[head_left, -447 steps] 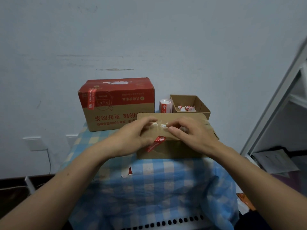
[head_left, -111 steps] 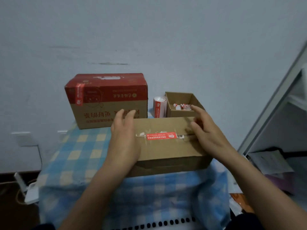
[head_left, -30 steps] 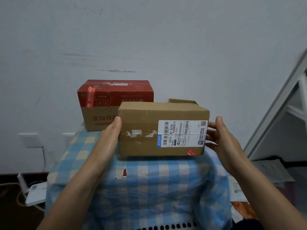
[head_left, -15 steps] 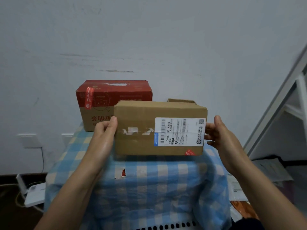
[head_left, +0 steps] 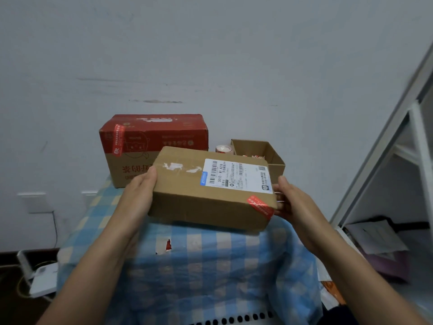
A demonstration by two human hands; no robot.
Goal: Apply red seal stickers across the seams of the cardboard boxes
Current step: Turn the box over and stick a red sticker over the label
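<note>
The brown cardboard box (head_left: pixel 199 202) is held tilted just above the middle of the counter (head_left: pixel 210 266), its right end nearer the camera; I cannot tell whether its underside touches the blue checked cloth (head_left: pixel 234 289). A red seal sticker (head_left: pixel 260 206) wraps over the box's near right corner, just below a white shipping label (head_left: pixel 236 175) on the top face, and scuffed tape remnants lie left of the label. The left hand (head_left: pixel 138 195) lies flat against the box's left end, fingers straight. The right hand (head_left: pixel 295 202) holds the right end, thumb raised beside the top edge and fingers curved against the cardboard. Behind, at the back left, stands a red-and-brown carton (head_left: pixel 152 146) with its own red sticker (head_left: pixel 118 139) over its left corner. To its right are a sticker roll (head_left: pixel 223 148) and a small open box (head_left: pixel 269 153) holding red-and-white scraps.
</note>
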